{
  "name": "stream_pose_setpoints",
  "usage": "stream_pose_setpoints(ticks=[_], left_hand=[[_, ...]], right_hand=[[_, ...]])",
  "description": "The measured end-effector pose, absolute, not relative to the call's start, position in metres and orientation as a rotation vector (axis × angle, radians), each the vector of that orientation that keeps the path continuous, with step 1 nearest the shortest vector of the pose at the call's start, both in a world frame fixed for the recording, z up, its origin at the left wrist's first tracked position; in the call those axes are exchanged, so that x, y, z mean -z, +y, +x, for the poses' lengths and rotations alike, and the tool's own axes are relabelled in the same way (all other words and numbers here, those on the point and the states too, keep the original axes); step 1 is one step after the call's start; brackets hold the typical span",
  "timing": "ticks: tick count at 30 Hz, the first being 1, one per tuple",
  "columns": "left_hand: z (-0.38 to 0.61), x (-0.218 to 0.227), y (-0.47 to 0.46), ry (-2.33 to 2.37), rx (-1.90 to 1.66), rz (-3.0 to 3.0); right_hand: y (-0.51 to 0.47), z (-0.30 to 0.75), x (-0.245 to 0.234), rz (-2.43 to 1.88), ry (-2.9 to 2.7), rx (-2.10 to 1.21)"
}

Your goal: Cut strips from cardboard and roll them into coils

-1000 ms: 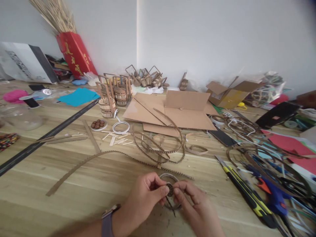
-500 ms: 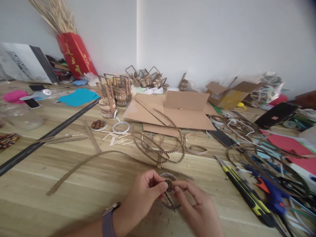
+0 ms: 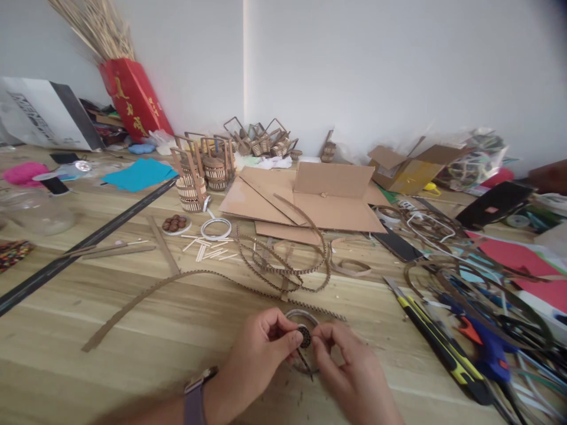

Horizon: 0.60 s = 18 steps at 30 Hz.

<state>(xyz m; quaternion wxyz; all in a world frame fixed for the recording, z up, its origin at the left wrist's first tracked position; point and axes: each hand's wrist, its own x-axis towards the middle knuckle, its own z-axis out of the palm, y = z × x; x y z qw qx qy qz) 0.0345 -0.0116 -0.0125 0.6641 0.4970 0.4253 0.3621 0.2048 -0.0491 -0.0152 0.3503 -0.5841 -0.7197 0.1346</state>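
Observation:
Between my fingertips is a small round coil of dark brown corrugated paper strip (image 3: pixel 304 336), its loose end hanging down to the right. My left hand (image 3: pixel 270 345) pinches the coil's left side with thumb and forefinger. On the opposite side, my right hand (image 3: pixel 343 354) is closed, its thumb and forefinger pressed together at the coil's right edge. Beneath both hands lies a roll of tape (image 3: pixel 290 314) on the table, partly hidden by them. A long corrugated strip (image 3: pixel 248 289) runs just beyond my hands and loops at the middle of the table.
A yellow-black utility knife (image 3: pixel 436 339) and a blue glue gun (image 3: pixel 491 354) lie to the right. Flattened cardboard (image 3: pixel 266 195), small wooden buckets (image 3: pixel 191 193), pale sticks (image 3: pixel 206 251) and a dish of brown balls (image 3: pixel 174 223) are farther back. A black strip (image 3: pixel 88 242) crosses the left.
The coil has turned slightly and sits a touch lower between my fingers. My right hand has shifted a little; both hands keep nearly the same place.

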Motion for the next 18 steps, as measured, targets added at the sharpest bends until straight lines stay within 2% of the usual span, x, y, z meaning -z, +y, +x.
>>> stream_pose_setpoints(ticks=[8,18], left_hand=[[0.030,0.008,-0.010,0.907,-0.793,1.145],[0.031,0.001,-0.004,0.831,-0.747,0.952]], right_hand=[[-0.048,0.208,0.017,-1.506,-1.900,-0.429],[-0.044,0.207,0.002,-1.494,-1.695,-0.903]])
